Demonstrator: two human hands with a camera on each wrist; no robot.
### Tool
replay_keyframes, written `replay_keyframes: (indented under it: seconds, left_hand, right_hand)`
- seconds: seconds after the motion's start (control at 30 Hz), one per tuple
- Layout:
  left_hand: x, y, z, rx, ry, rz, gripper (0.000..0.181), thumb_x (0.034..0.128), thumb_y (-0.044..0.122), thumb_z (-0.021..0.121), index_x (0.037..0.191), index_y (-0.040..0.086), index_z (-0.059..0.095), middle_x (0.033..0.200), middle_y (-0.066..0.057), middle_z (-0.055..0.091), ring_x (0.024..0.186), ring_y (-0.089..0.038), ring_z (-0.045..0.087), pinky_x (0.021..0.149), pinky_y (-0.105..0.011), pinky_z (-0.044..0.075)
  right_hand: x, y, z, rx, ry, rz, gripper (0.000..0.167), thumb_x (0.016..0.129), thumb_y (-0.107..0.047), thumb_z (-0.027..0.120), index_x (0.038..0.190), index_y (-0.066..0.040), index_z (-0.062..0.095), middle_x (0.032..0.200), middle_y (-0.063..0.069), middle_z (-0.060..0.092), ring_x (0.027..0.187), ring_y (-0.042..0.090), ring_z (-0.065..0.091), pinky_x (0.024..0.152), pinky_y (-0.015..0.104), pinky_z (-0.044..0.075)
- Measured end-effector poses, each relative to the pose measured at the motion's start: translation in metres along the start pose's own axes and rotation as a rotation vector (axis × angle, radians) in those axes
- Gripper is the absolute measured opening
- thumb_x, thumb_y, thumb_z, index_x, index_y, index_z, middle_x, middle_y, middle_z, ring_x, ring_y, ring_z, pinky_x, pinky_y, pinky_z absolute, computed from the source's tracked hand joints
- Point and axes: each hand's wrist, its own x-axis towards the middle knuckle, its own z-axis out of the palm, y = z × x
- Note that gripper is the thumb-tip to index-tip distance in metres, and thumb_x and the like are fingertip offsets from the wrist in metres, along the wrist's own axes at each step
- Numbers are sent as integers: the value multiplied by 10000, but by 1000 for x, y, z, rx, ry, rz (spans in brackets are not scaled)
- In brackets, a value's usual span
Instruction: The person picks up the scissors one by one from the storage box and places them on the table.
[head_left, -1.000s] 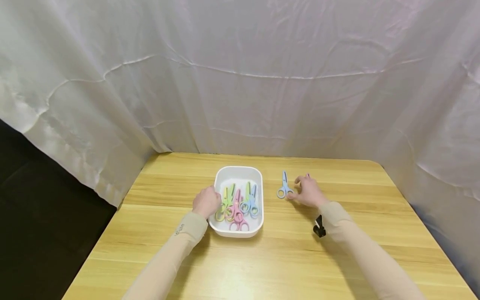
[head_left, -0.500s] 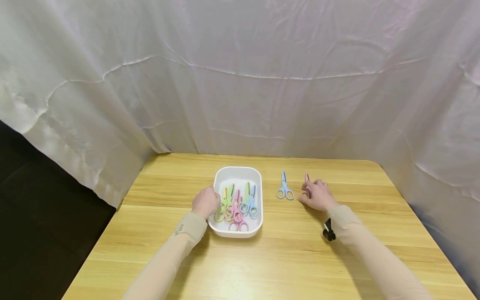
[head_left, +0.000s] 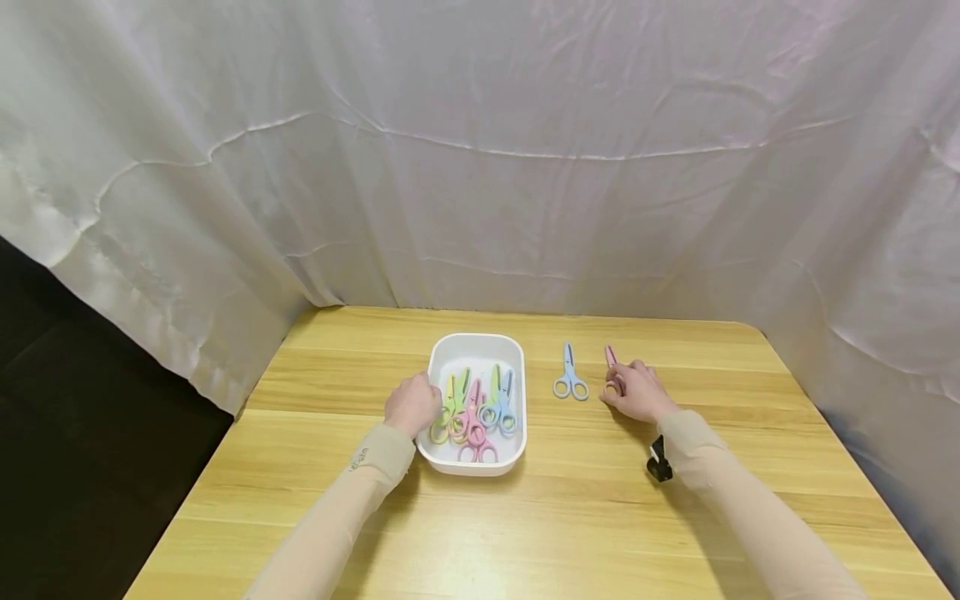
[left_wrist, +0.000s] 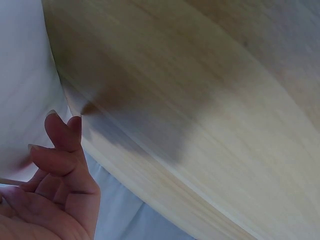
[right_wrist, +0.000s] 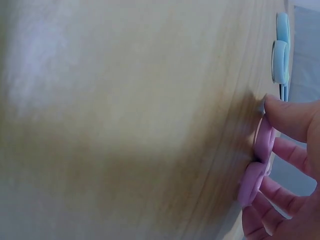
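On the left of the white tray (head_left: 472,469), my left hand (head_left: 412,406) grips its side rim, fingers curled; the left wrist view shows these fingers against the tray's pale wall (left_wrist: 25,75). Several small scissors in green, yellow, pink and blue lie inside, such as the pink pair (head_left: 476,417). To the right, my right hand (head_left: 636,393) holds another pair of pink scissors (head_left: 611,356) by the handles, flat on the table with blades pointing away. In the right wrist view thumb and fingers stand around its pink loops (right_wrist: 251,184). Blue scissors (head_left: 569,372) lie just left of that hand.
The wooden table (head_left: 570,517) carries the tray near its middle. A pale curtain (head_left: 510,217) hangs along the back and sides. Below my right sleeve a small black device (head_left: 660,461) is attached at the wrist.
My right hand has moved right, from the blue scissors to the pink ones. The pink blades have since shifted slightly left. My left hand and the tray have stayed put.
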Motion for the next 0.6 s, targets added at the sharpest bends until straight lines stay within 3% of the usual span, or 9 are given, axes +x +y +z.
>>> replay_keyframes:
  seconds: [0.27,0.43,0.6]
  left_hand:
    - [0,1,0,-13,-6,-6,523,1009,196,441,1464,-60,441,1389,-274,585,1147,-411,656,925,-496,582]
    - [0,1,0,-12,-8,-6,522,1010,199,441,1462,-61,442,1387,-275,585,1149,-410,654,940,-500,574]
    - [0,1,0,-6,-2,-3,497,1007,197,445,1430,-60,476,1309,-261,634,1049,-371,680,875,-466,593]
  right_hand:
    - [-1,-3,-4,2,-24,28,267,868,-246,761,1016,-50,657,940,166,630,983,361,515,842,498,385]
    - [-1,-4,-7,18,-37,77,314,873,-297,756,1050,-63,645,1103,256,610,1067,419,495,846,528,394]
    - [0,-10,-13,40,-39,126,421,891,-307,729,1201,-41,627,1252,317,527,1112,466,456,869,581,400]
